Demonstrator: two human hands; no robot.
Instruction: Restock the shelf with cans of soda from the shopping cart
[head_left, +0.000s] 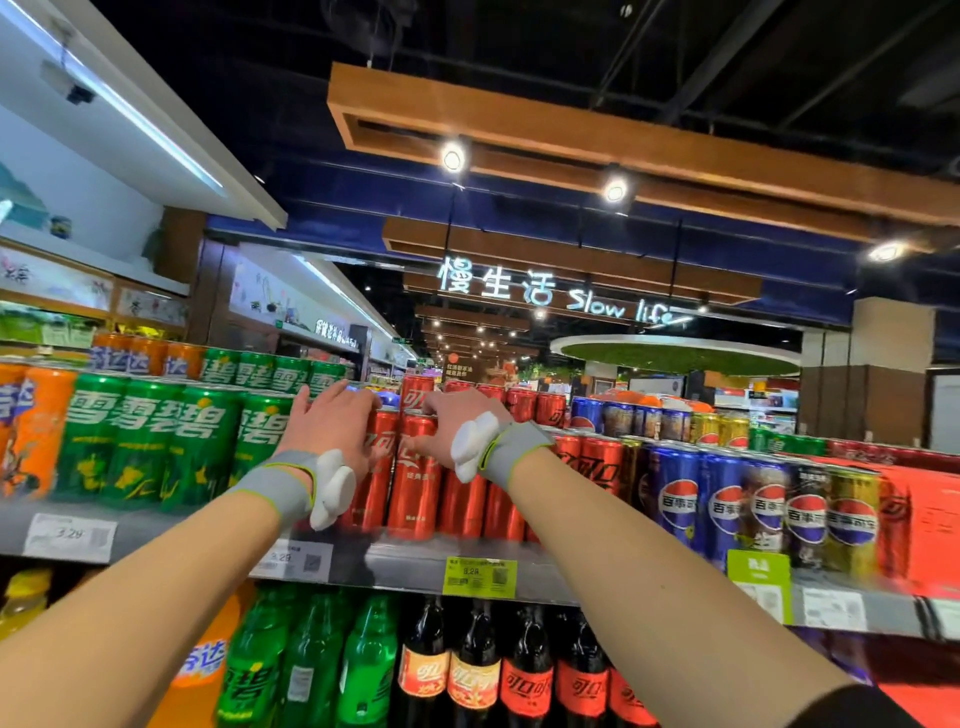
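Shelf (415, 569) of slim cans across mid-frame, grey front edge carrying price tags.

At 9 o'clock: orange cans (36, 431) at far left, then green cans (150, 441) in a front row, more of both stacked behind. White price tag (70, 537) under the green row.

Just left of centre: left hand (332, 421), grey wrist strap (283, 480) with a white device (332, 488) on the wrist. Fingers spread and flat, palm down, resting on the tops of the cans where green meets red. Not clenched; laid against a red can (376, 457) rather than wrapped round it, exact hold hard to tell.

Centre: red cola cans (415, 478) standing upright on the shelf, front row at the edge, more rows behind, one can (417, 391) set on top of the rear row.

Just right of centre: right hand (457, 428), same strap and white device. Fingers curled over the rim of the front red cola can, thumb low on its side at about 8 o'clock from the knuckles; gripping that can from above.

At 3 o'clock: further red cans (597, 467), then blue cola cans (680, 499), dark and gold ones beside them, red cartons (924, 514) at far right. Yellow-green price tag (479, 577) below the red cans.

At 6 o'clock, lower tier: green bottles (311, 670), dark cola bottles (472, 670).

Shopping cart not visible.
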